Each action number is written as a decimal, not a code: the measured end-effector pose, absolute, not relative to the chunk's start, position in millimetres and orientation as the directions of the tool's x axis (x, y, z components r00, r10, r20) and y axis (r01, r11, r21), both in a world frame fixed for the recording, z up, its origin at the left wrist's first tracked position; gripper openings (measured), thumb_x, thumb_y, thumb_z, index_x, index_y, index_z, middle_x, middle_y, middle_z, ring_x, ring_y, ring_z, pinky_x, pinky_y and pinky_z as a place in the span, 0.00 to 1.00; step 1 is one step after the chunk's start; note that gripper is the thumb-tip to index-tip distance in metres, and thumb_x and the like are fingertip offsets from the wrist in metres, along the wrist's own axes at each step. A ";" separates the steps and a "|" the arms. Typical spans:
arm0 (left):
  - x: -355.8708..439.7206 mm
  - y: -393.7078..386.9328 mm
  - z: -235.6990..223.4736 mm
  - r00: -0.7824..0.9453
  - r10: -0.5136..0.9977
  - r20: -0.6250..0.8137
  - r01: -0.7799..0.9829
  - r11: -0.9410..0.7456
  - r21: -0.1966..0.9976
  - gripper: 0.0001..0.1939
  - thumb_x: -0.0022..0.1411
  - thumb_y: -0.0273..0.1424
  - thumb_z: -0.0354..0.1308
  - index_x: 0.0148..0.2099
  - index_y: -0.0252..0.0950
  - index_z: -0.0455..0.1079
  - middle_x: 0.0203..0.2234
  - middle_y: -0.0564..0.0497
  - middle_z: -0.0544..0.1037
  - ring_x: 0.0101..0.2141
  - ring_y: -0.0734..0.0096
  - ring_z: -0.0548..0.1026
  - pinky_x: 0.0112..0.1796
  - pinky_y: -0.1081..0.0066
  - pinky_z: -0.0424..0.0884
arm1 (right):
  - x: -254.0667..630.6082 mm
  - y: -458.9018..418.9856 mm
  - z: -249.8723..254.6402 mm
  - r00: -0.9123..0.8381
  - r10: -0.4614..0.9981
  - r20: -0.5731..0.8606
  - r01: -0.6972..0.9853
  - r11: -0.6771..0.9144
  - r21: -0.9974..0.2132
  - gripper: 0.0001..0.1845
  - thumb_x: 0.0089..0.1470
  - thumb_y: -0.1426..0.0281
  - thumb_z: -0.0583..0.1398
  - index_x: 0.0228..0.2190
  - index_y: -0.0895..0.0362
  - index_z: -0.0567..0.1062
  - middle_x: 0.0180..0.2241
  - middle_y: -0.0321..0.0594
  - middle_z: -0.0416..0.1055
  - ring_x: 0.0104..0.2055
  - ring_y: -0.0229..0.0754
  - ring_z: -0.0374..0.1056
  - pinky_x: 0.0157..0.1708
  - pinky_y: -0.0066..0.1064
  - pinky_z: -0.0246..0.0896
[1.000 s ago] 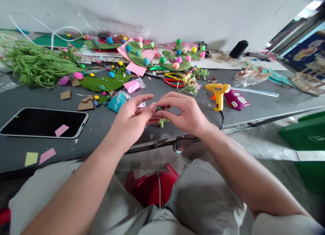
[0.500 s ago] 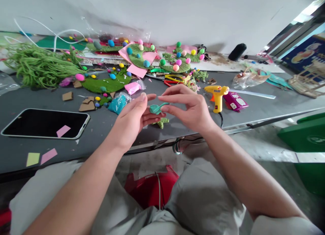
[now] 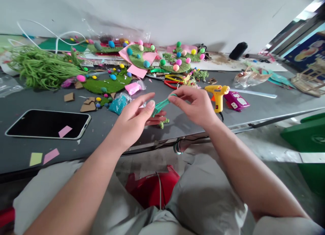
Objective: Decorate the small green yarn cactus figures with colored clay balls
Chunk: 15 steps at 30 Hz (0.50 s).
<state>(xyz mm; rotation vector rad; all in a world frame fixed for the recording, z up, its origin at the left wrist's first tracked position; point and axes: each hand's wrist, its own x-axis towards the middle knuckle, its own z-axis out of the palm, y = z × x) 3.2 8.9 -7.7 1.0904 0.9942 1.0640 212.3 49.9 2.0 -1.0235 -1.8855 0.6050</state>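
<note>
A piece of teal modelling clay is stretched out in strands between my two hands, above the front part of the table. My left hand has one end of it, between the thumb and the fingers, with the lower fingers extended behind it. The other end is pinched by the thumb and fingertips of my right hand. Partly covered by my left fingers, a small green yarn-wrapped piece lies on the table below. A bag of blue clay and a bag of pink clay lie just beyond my left hand.
A yellow glue gun and a purple packet lie to the right. On the left are a phone and green yarn. Several green pieces with coloured pompoms line the back, near pliers with red handles.
My right hand has drawn away to the right and slightly up. The clay, a compact lump with a thin tail before, is now pulled out longer. My left thumb has moved down onto it.
</note>
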 end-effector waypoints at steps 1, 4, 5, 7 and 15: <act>3.7 9.1 -7.0 0.205 0.973 -0.101 -0.190 0.141 0.972 0.28 0.69 0.47 0.60 0.65 0.39 0.67 0.39 0.44 0.84 0.43 0.52 0.84 0.50 0.50 0.79 | 213.6 50.0 3.3 -0.274 0.840 0.468 0.395 0.542 -0.742 0.10 0.59 0.61 0.67 0.36 0.55 0.83 0.36 0.39 0.80 0.38 0.40 0.73 0.38 0.32 0.68; 4.7 9.0 -5.5 0.253 0.962 -0.106 -0.248 0.170 0.954 0.28 0.69 0.49 0.58 0.62 0.36 0.68 0.44 0.42 0.83 0.46 0.53 0.83 0.52 0.53 0.79 | 211.5 47.6 3.0 -0.364 0.824 0.434 0.338 0.551 -0.763 0.15 0.57 0.59 0.70 0.43 0.53 0.84 0.44 0.41 0.80 0.44 0.42 0.74 0.41 0.33 0.70; 4.8 8.9 -5.5 0.269 0.958 -0.099 -0.253 0.170 0.952 0.27 0.69 0.49 0.59 0.61 0.37 0.69 0.46 0.42 0.82 0.47 0.54 0.82 0.51 0.54 0.79 | 208.9 46.2 1.5 -0.404 0.815 0.416 0.324 0.553 -0.767 0.17 0.56 0.60 0.70 0.45 0.53 0.83 0.46 0.42 0.79 0.44 0.41 0.74 0.42 0.33 0.71; 4.3 8.4 -6.0 0.288 0.953 -0.093 -0.234 0.164 0.958 0.27 0.68 0.48 0.61 0.62 0.38 0.68 0.49 0.43 0.81 0.49 0.56 0.82 0.52 0.57 0.78 | 202.5 43.7 -2.9 -0.465 0.794 0.392 0.312 0.561 -0.767 0.15 0.57 0.63 0.70 0.46 0.54 0.83 0.46 0.42 0.78 0.43 0.40 0.74 0.43 0.33 0.71; 2.0 9.0 -7.1 0.246 0.969 -0.035 -0.025 0.042 0.999 0.32 0.64 0.39 0.68 0.67 0.38 0.66 0.37 0.47 0.85 0.39 0.56 0.85 0.47 0.55 0.82 | 192.2 45.4 -8.9 -0.370 0.835 0.408 0.298 0.522 -0.799 0.08 0.59 0.65 0.67 0.34 0.57 0.83 0.34 0.38 0.79 0.35 0.38 0.72 0.37 0.30 0.68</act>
